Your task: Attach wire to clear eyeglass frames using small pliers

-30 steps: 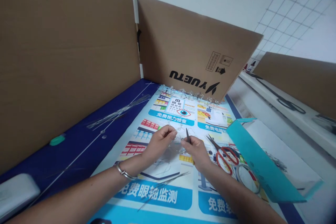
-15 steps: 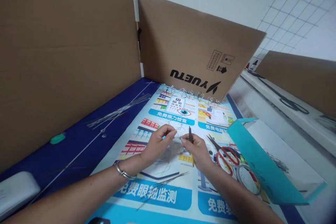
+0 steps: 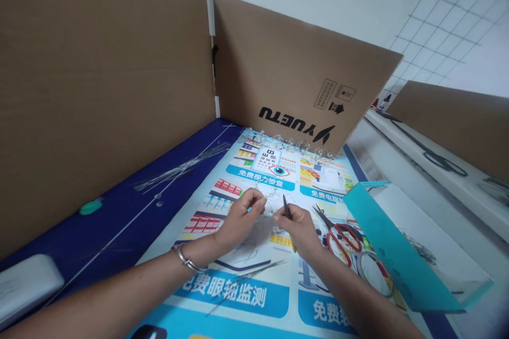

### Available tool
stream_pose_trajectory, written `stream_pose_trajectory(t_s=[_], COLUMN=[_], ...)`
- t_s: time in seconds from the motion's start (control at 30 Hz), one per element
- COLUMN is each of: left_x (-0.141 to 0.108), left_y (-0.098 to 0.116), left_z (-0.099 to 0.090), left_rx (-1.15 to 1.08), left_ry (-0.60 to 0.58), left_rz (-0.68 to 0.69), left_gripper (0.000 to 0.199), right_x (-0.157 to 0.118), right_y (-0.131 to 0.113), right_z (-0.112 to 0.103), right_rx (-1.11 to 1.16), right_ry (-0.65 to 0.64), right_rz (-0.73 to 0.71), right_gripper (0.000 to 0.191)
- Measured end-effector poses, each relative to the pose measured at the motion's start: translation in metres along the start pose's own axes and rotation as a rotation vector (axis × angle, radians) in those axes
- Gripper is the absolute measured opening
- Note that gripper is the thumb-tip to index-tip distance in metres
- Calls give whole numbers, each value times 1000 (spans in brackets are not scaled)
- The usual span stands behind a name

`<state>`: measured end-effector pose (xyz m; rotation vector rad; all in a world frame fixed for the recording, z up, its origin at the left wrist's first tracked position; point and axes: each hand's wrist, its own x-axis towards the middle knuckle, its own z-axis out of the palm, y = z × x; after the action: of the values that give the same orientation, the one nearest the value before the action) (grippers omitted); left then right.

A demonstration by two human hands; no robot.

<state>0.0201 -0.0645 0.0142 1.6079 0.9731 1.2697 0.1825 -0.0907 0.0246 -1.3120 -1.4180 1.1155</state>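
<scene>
My left hand (image 3: 242, 220), with a silver bangle (image 3: 189, 260) at the wrist, pinches a thin wire with small clear beads over the printed sheet (image 3: 234, 307). Close to its right, my right hand (image 3: 298, 226) is closed around a slim tool (image 3: 286, 205) with a dark tip and a yellow end; its fingertips are by the beaded wire (image 3: 270, 206). Exactly where the wire runs between the hands is too fine to tell. Below the hands, loose wires (image 3: 248, 275) lie on the sheet.
Red-handled scissors (image 3: 342, 238) and a wire coil (image 3: 376, 273) lie right of my right hand, beside a turquoise box (image 3: 405, 254). Clear beaded pieces (image 3: 294, 144) line the cardboard wall (image 3: 294, 63). More wires (image 3: 183, 167) and green putty (image 3: 91, 206) are at the left.
My right hand's fingertips have moved slightly down and away from my left hand, and the tool in it tilts more to the left. My left hand has barely moved.
</scene>
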Motion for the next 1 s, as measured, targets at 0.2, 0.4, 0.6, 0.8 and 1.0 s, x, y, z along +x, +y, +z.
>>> stream_pose_trajectory(t_s=[0.2, 0.4, 0.6, 0.8, 1.0], left_x=[0, 4, 7, 5, 5], left_y=[-1, 0, 1, 1, 4], left_z=[-1, -4, -7, -5, -4], left_rx=[9, 0, -51, -81, -60], left_ry=[-78, -161, -265, -288, -211], left_rz=[43, 91, 50, 4, -49], left_gripper=[14, 15, 17, 17, 13], right_x=[0, 1, 1, 3, 2], right_y=[2, 2, 4, 2, 4], right_z=[1, -2, -2, -3, -1], right_rx=[19, 71, 188, 276, 328], right_ry=[-48, -97, -134, -148, -196], right_rz=[23, 34, 163, 239, 250], right_gripper=[13, 14, 16, 25, 20])
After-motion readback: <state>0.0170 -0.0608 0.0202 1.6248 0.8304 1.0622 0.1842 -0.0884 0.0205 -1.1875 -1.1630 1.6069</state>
